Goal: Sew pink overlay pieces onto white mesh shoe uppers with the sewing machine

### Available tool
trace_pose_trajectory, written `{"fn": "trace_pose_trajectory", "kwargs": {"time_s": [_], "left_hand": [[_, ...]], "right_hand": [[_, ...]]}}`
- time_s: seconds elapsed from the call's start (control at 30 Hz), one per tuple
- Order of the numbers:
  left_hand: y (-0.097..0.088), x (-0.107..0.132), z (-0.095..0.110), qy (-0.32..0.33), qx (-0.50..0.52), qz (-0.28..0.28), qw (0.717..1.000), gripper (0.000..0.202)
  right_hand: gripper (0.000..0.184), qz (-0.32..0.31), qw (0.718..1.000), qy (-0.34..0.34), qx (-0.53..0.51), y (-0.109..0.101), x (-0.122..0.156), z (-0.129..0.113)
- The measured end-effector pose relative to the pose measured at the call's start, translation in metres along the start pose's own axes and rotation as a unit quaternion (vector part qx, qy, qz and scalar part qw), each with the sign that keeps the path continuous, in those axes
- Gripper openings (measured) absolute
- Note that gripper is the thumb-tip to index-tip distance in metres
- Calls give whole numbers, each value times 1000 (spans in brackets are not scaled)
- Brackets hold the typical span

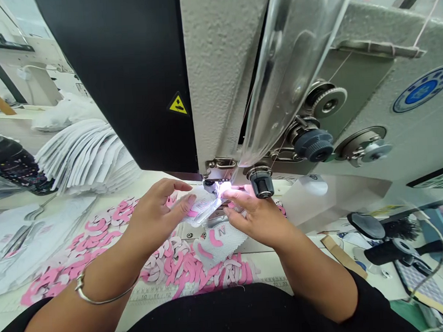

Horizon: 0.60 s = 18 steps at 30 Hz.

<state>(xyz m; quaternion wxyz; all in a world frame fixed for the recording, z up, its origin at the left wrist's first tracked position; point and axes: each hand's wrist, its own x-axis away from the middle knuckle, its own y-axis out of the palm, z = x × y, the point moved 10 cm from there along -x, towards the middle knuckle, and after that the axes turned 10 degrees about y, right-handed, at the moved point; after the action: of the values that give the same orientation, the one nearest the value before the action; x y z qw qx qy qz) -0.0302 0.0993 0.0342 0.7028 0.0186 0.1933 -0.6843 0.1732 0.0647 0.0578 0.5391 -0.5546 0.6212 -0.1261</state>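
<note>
A white mesh fabric piece with pink curved patches and an "N" lies under the needle of a grey sewing machine. My left hand rests on its left side, fingers curled and pinching the fabric's upper edge near the lit presser foot. My right hand presses the fabric from the right, fingertips close to the needle. A thin metal bangle circles my left wrist.
Several loose pink and pale curved cut-outs litter the table in front of me. A fanned stack of white pieces sits at the left. The machine's tension knobs and clear guard hang above. A black tool lies at the right.
</note>
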Motion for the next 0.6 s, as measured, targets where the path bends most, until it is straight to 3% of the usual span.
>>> {"fn": "trace_pose_trajectory", "kwargs": {"time_s": [0.07, 0.13, 0.23, 0.37, 0.5, 0.6], "left_hand": [[5, 5, 20, 122, -139, -26, 982, 26], [20, 15, 33, 229, -241, -61, 941, 31], [37, 25, 38, 313, -295, -82, 899, 34], [42, 26, 39, 349, -332, -73, 874, 21], [40, 20, 38, 339, -332, -62, 878, 19], [38, 17, 35, 330, -328, -53, 884, 18]], "right_hand": [[21, -5, 1000, -14, -14, -1, 0, 0], [24, -26, 1000, -6, -10, 0, 0, 3], [28, -61, 998, 11, 3, 4, 2, 5], [33, -72, 997, 11, 17, 7, 5, 0], [37, -57, 997, 8, 45, 11, 9, -6], [41, -14, 998, -5, 66, 11, 14, -12]]}}
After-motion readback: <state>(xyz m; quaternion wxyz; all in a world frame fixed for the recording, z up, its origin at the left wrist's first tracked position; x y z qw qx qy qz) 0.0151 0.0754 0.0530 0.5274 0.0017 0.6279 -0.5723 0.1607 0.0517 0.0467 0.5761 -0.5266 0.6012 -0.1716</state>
